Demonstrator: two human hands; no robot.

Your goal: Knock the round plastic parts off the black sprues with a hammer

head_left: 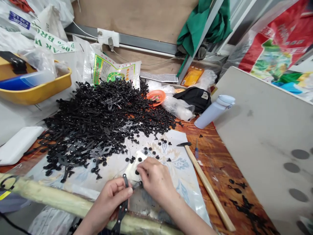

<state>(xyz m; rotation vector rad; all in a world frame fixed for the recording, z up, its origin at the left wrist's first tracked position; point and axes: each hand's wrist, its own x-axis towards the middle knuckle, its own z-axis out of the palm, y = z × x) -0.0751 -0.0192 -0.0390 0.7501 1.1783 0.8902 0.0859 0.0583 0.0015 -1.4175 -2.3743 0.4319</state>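
Observation:
My left hand is closed around a black jointed strip of flat links with shiny rivets. One link's end sticks up past the thumb, and the lower part hangs toward me. Thumb and fingers of my right hand are pinched together at a small black round piece, over a whitish patch on the plastic sheet. Just above those fingertips lies another black round piece. Behind both hands rises a large heap of black linked parts, with loose caps scattered along its front.
A hammer and a small screwdriver lie to the right. Farther back stand a pale blue bottle and an orange dish. A yellow basket is at left. A padded bar runs along the front edge.

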